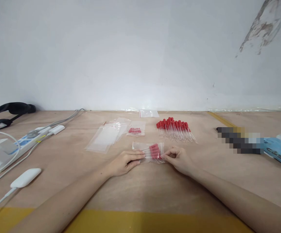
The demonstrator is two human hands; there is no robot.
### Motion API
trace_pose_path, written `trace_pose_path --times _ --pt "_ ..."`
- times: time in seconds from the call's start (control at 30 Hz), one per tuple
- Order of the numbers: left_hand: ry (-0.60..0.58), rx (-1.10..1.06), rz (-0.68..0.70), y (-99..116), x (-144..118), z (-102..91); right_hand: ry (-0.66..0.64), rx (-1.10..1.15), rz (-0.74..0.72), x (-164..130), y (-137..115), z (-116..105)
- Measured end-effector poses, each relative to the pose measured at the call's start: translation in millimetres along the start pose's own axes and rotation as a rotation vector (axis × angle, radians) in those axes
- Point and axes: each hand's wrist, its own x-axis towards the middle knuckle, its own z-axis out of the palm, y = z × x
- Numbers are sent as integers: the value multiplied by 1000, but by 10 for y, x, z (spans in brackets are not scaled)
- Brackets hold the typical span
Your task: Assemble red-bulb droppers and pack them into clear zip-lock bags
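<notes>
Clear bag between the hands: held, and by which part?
The right hand appears to pinch the plastic bag at its right end, by the red dropper bulbs; the left hand touches its left half, grip unclear.

Red-bulbed droppers [173,124] with clear, whitish stems stand out against a tan worktop [130,194] banded in mustard yellow; a transparent bag [147,149] shows red within, see-through sleeves [105,137] carry thin red lines, a white power strip [25,142] bears blue panels, and a light-blue packet [280,150] has dark lettering, before a pale grey wall [130,55] patched with brown
</notes>
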Motion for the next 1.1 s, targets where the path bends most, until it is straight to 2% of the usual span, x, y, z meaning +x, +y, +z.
trace_pose_path --times 0.2,0.37,0.5,0.57,0.7,0.87,1.0,1.1 --pt "-3 8 -3 18 -3 -9 -7 169 154 -8 -11 31" --pt "0 0 4 8 -6 0 -13 255 156 -24 -14 49" --pt "-10 1 9 1 -6 -3 -104 287 136 -10 32 30" --pt "-17 4 2 3 -6 -6 -91 256 124 22 81 10" --pt "-19 -7 10 -2 -1 -4 43 56 104 130 150 -38" --pt "-28 -41 57 -21 8 -3 18 -123 132 226 94 -42" --pt "-13 -60 78 -12 -7 -1 -16 100 67 210 37 -1" --pt "82 -18 70 -4 -27 12 -64 340 63 197 6 -41"
